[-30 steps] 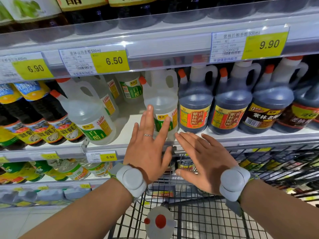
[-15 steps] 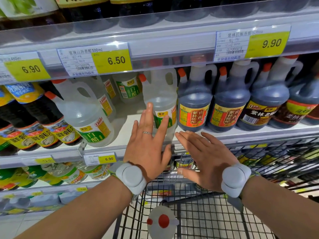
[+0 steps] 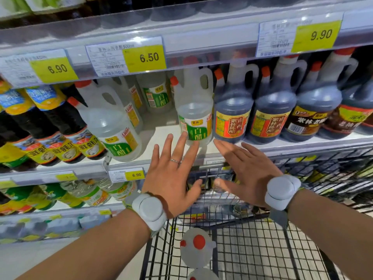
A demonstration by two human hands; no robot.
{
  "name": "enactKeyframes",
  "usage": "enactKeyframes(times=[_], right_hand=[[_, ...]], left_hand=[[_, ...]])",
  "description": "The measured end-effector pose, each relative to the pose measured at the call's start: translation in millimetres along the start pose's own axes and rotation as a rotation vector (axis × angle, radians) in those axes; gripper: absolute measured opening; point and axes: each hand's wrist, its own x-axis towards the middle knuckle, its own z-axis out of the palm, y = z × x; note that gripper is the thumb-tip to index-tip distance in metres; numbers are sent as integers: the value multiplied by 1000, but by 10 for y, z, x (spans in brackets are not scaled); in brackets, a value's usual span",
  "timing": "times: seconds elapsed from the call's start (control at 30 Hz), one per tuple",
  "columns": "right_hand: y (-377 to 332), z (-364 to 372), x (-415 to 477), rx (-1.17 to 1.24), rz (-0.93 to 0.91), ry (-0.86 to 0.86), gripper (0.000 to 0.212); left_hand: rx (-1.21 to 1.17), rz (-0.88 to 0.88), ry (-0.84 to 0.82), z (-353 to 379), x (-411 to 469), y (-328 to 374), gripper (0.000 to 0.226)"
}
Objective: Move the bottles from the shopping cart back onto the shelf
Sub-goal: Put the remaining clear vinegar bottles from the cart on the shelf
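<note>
Right grip (image 3: 248, 174) has advanced toward the shelf (image 3: 302, 143). Its fingertips (image 3: 218, 142), earlier short of the shelf's front edge, now lie across it, just below the dark bottle (image 3: 232, 118) ahead. Gap to the left grip (image 3: 171, 176) is slightly wider, thumbs further apart. Left fingertips now overlap the clear bottle (image 3: 193, 110) ahead lower on its label.

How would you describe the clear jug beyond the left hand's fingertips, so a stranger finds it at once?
Find the shelf under the yellow 6.50 price tag. At its front, just beyond the left hand, stands a clear jug with an orange cap and a green label. Alone among the clear jugs, it stands directly beside the row of dark jugs.
</note>
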Motion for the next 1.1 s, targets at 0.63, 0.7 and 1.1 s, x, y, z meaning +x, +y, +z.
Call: enactKeyframes(times=[0.63,0.7,1.1], right_hand=[[-614,424,-646,231,27,99,90],[-701,495,-696,242,31,88,90],[-847,840,-907,285,116,16,86]], left_hand=[[-138,224,-316,-66,-629,132,114],[-132,218,-485,-40,-692,121,120],[156,308,-688,67,-667,238,68]])
